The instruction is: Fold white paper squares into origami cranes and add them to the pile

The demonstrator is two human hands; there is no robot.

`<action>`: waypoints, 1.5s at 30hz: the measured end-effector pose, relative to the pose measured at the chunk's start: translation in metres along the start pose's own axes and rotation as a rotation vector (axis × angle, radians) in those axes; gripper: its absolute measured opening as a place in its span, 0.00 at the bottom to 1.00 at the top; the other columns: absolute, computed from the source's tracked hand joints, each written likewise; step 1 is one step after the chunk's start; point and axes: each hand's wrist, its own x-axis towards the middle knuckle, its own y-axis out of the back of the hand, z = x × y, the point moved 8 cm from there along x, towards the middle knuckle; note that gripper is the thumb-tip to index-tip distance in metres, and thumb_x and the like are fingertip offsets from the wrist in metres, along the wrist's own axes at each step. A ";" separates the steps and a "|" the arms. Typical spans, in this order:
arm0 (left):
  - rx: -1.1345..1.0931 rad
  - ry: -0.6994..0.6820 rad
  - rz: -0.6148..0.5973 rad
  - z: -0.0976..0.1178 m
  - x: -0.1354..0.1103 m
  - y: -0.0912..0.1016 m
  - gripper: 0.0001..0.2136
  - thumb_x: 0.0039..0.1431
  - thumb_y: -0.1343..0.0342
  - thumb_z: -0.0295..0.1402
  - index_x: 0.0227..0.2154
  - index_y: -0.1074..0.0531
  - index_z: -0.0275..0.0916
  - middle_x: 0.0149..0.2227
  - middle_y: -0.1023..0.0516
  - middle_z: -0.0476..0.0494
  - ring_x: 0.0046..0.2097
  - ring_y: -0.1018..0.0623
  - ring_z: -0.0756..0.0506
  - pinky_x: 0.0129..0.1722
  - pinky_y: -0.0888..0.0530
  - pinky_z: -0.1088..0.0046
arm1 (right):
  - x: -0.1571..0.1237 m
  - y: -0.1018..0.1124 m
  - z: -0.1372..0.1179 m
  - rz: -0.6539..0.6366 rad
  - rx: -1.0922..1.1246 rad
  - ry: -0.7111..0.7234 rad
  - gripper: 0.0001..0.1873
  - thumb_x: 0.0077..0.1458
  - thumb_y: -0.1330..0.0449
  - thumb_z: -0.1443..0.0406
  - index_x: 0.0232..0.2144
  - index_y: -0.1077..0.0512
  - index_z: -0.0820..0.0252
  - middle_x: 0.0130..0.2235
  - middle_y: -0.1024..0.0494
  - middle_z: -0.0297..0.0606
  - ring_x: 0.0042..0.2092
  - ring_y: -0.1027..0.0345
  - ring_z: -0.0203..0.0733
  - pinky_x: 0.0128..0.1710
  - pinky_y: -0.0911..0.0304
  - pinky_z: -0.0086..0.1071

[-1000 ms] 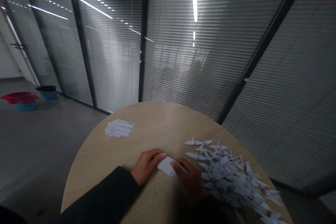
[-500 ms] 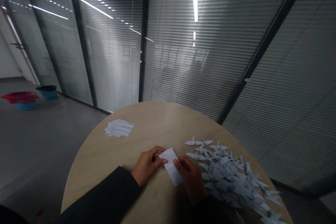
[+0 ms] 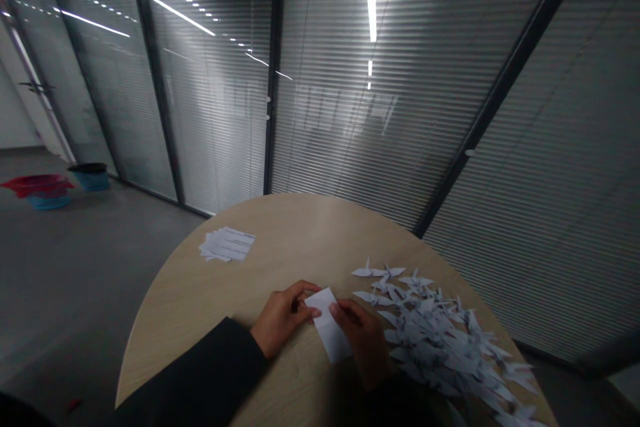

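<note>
A small white sheet of paper (image 3: 331, 325) lies between my two hands near the front of a round wooden table (image 3: 300, 240). My left hand (image 3: 283, 317) pinches the paper's left edge with curled fingers. My right hand (image 3: 365, 340) grips its right side, fingers closed on it. The sheet stands roughly lengthwise, away from me. Dark sleeves cover both of my arms.
A large heap of folded white paper cranes (image 3: 440, 340) covers the table's right side. A stack of flat printed sheets (image 3: 227, 244) lies at the far left. Glass walls with blinds stand behind. A red tub (image 3: 37, 187) and a dark bin (image 3: 90, 175) sit on the floor, left.
The paper, earlier pressed flat and lying crosswise under my fingers, has been lifted and turned lengthwise. Both hands shifted slightly and still hold it.
</note>
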 end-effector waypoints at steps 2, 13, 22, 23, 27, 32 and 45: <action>0.015 -0.008 -0.011 0.000 0.000 -0.001 0.15 0.50 0.40 0.37 0.41 0.26 0.37 0.24 0.27 0.51 0.28 0.29 0.48 0.29 0.35 0.75 | -0.001 0.000 -0.001 -0.007 -0.030 -0.004 0.18 0.46 0.41 0.49 0.24 0.24 0.56 0.25 0.21 0.36 0.30 0.28 0.46 0.28 0.35 0.33; 0.055 -0.109 0.030 0.014 -0.003 0.001 0.14 0.56 0.45 0.42 0.25 0.25 0.36 0.26 0.26 0.46 0.30 0.29 0.47 0.30 0.36 0.74 | -0.009 -0.009 -0.008 -0.042 -0.196 0.043 0.14 0.47 0.41 0.51 0.24 0.23 0.52 0.28 0.19 0.34 0.33 0.26 0.46 0.34 0.36 0.32; -0.257 -0.019 0.078 -0.005 0.006 0.006 0.17 0.52 0.41 0.47 0.24 0.28 0.35 0.23 0.31 0.49 0.28 0.32 0.49 0.28 0.37 0.74 | -0.009 -0.008 -0.007 -0.035 -0.265 0.050 0.15 0.49 0.42 0.52 0.22 0.24 0.54 0.24 0.22 0.32 0.28 0.29 0.41 0.28 0.38 0.28; -0.277 -0.009 0.064 -0.006 0.006 0.005 0.17 0.49 0.39 0.47 0.25 0.27 0.35 0.23 0.30 0.49 0.28 0.32 0.49 0.28 0.37 0.75 | -0.010 -0.009 -0.006 -0.032 -0.277 0.067 0.15 0.49 0.42 0.52 0.22 0.24 0.54 0.24 0.22 0.32 0.28 0.29 0.41 0.28 0.38 0.28; -0.346 0.061 0.020 -0.012 0.007 -0.001 0.17 0.40 0.32 0.43 0.26 0.25 0.34 0.22 0.28 0.50 0.25 0.32 0.50 0.25 0.38 0.76 | -0.010 -0.012 -0.004 -0.023 -0.280 0.159 0.12 0.49 0.42 0.55 0.22 0.25 0.54 0.26 0.21 0.34 0.30 0.27 0.41 0.31 0.37 0.28; -0.473 0.116 0.116 -0.014 0.009 0.008 0.19 0.36 0.31 0.45 0.21 0.26 0.34 0.18 0.29 0.50 0.21 0.33 0.52 0.22 0.39 0.77 | -0.009 -0.012 -0.006 -0.068 -0.253 0.160 0.15 0.53 0.44 0.54 0.25 0.24 0.54 0.29 0.20 0.34 0.31 0.27 0.41 0.31 0.37 0.27; -0.457 0.136 0.233 -0.024 0.012 0.023 0.21 0.36 0.31 0.48 0.24 0.26 0.34 0.20 0.26 0.48 0.22 0.29 0.50 0.23 0.36 0.76 | 0.000 0.009 0.002 0.064 -0.072 0.026 0.19 0.49 0.43 0.50 0.26 0.22 0.58 0.30 0.19 0.39 0.34 0.27 0.48 0.35 0.34 0.34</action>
